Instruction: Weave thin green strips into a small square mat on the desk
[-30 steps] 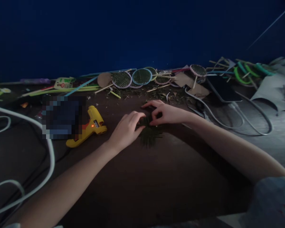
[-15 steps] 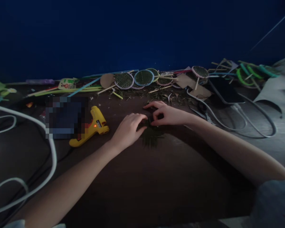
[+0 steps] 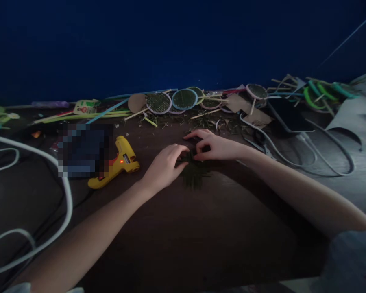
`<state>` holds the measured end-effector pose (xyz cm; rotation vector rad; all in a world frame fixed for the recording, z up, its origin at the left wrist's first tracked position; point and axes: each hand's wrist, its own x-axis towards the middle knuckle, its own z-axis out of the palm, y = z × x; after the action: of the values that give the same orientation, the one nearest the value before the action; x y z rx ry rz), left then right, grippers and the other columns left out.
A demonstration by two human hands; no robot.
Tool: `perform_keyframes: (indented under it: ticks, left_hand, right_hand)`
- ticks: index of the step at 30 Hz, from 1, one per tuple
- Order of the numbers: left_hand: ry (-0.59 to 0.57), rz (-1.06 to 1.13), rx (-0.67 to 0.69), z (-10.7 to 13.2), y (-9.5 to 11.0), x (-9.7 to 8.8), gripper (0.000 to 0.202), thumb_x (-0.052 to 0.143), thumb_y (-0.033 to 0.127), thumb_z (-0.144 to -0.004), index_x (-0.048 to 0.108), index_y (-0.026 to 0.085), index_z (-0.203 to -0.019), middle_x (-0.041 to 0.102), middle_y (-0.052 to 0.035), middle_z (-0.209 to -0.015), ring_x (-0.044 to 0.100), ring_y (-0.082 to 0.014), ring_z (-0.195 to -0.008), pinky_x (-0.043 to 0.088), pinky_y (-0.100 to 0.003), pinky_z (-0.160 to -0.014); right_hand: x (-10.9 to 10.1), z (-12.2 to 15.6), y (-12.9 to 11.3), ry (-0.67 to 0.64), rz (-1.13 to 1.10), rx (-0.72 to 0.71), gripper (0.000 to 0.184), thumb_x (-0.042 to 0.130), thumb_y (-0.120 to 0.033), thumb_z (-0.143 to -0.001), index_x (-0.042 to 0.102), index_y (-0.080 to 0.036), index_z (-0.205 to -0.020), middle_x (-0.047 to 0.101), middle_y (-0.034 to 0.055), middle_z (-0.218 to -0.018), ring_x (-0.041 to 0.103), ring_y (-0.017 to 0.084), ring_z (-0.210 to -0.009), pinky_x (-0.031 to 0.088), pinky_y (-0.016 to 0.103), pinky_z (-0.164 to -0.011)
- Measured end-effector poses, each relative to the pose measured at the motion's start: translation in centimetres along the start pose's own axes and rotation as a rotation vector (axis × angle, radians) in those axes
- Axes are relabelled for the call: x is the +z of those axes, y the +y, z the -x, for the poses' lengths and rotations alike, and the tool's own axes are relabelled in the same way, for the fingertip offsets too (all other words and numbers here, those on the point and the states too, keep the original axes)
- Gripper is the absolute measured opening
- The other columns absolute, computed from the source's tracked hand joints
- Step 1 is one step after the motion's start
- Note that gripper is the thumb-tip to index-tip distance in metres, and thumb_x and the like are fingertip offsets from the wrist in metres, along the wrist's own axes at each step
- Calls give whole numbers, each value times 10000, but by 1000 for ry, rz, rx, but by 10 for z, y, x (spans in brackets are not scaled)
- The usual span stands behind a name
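Note:
A small piece of woven green leaf strips lies on the dark table, its loose ends fanning out toward me. My left hand is closed at its left edge, thumb and fingers pinching the strips. From the right, my right hand pinches the piece with thumb and forefinger, while its other fingers reach out over the tabletop. Part of the weave is hidden behind the fingertips. To the left of my left hand lies a yellow glue gun with a lit orange light.
Small round fans with leaf-mesh centres line the back by a blue wall, with leaf scraps before them. On the right are scissors, a phone on a cable and white paper. A white cable loops at left.
Almost nothing differs. Both hands keep their pinch on the woven leaf strips, with only slight finger movement; the view has shifted a tiny bit.

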<state>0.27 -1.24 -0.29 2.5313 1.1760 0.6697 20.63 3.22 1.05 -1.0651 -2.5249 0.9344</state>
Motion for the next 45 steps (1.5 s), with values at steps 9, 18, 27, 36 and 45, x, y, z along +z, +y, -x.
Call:
perform_keyframes:
  ticks: [9, 18, 27, 36, 45]
  left_hand:
    - [22, -44, -22, -1, 2, -5, 226, 590, 129, -738, 477, 183, -925, 558, -17, -878, 519, -180, -862, 395, -327, -777]
    - [-12, -13, -28, -1, 2, -6, 165, 588, 160, -743, 479, 194, -862, 551, -9, -858, 498, -173, -836, 395, -319, -772]
    - [0, -11, -35, -2, 3, -5, 166, 611, 142, -725, 490, 191, -826, 564, 4, -823, 516, -159, -802, 404, -315, -765]
    - [13, -1, -54, -2, 4, -5, 148, 628, 127, -719, 519, 182, -803, 581, 1, -788, 541, -156, -776, 431, -297, -723]
    - [4, 58, -83, -2, 1, -5, 197, 642, 120, -714, 513, 186, -848, 582, 2, -821, 546, -150, -793, 434, -299, -735]
  right_hand:
    - [2, 0, 0, 19, 21, 4, 272, 609, -403, -708, 571, -184, -549, 417, 22, -1315, 282, 268, -1249, 213, 505, -1042]
    - [1, 1, 0, 13, 6, 10, 264, 608, -400, -709, 583, -187, -555, 412, 14, -1323, 269, 272, -1260, 212, 514, -1035]
    - [3, 4, 2, 109, -15, -89, 153, 583, -305, -742, 592, -184, -648, 441, 54, -1290, 373, 224, -1219, 278, 434, -1025]
    - [9, 9, -3, 278, 144, -294, 72, 509, -150, -730, 550, -201, -699, 587, 79, -928, 518, 197, -983, 430, 375, -868]
    - [10, 10, -2, 293, 245, -343, 107, 469, -141, -737, 549, -212, -746, 582, 64, -847, 507, 189, -896, 449, 363, -813]
